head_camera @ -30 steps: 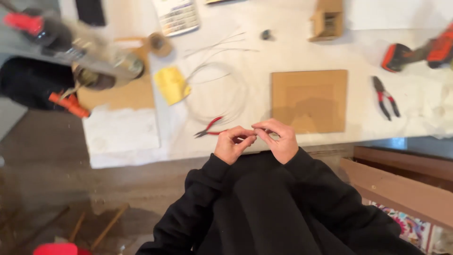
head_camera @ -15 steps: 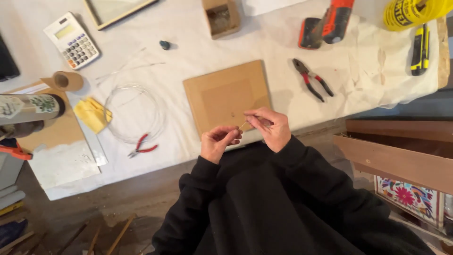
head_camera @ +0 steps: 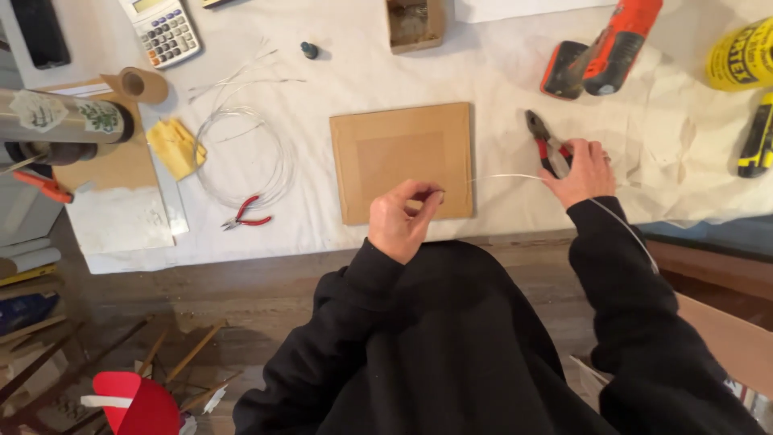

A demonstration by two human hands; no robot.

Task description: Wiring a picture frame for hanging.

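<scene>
My left hand (head_camera: 403,219) pinches one end of a thin silvery wire (head_camera: 503,177) at the near edge of a square brown board (head_camera: 403,157) lying flat on the white-covered table (head_camera: 499,72). The wire runs right to my right hand (head_camera: 581,171) and trails on over my black sleeve. My right hand rests on the red handles of a pair of pliers (head_camera: 541,137) on the table, fingers curled over them; the jaws point away from me.
Left of the board lie a loose wire coil (head_camera: 241,153), small red pliers (head_camera: 245,213) and a yellow cloth (head_camera: 177,147). Further back are a calculator (head_camera: 161,31), a small wooden box (head_camera: 415,22), an orange power tool (head_camera: 612,44), a yellow roll (head_camera: 741,55) and a yellow-black knife (head_camera: 757,137).
My hands were together at the table edge, both on the wire. Now the right hand has moved right onto the pliers, drawing the wire out, while the left stays by the board.
</scene>
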